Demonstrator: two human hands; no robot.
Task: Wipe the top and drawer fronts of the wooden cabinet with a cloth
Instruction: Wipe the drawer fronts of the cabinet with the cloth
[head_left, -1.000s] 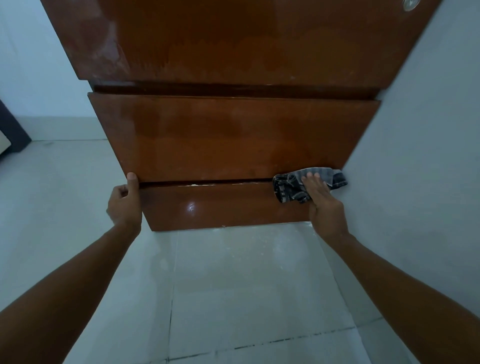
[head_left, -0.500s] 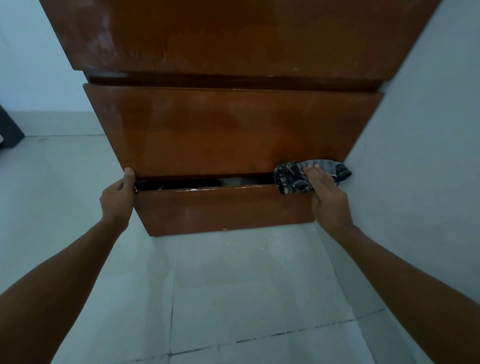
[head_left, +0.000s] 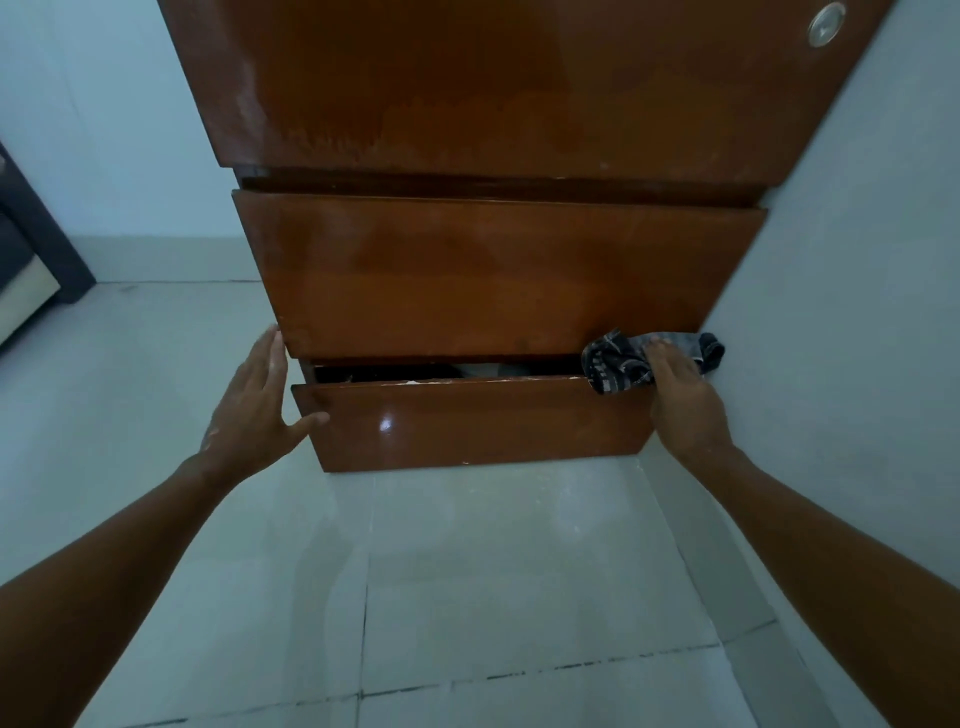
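Wooden cabinet (head_left: 498, 104) fills the upper centre of the frame; its bottom drawer (head_left: 467, 423) stands slightly open, a dark gap above its front. Right hand (head_left: 685, 400) presses a dark cloth (head_left: 615, 366) flat against the drawer's top right corner, fingers laid over it rather than curled round. Left hand (head_left: 254, 410) is spread open, holding nothing, thumb at the drawer's left end. Pushing the drawer shut from here could pinch the cloth or fingertips in the gap

A pale tiled floor (head_left: 519, 597) carries the wooden cabinet (head_left: 498, 270) and a dark furniture piece (head_left: 31, 260).
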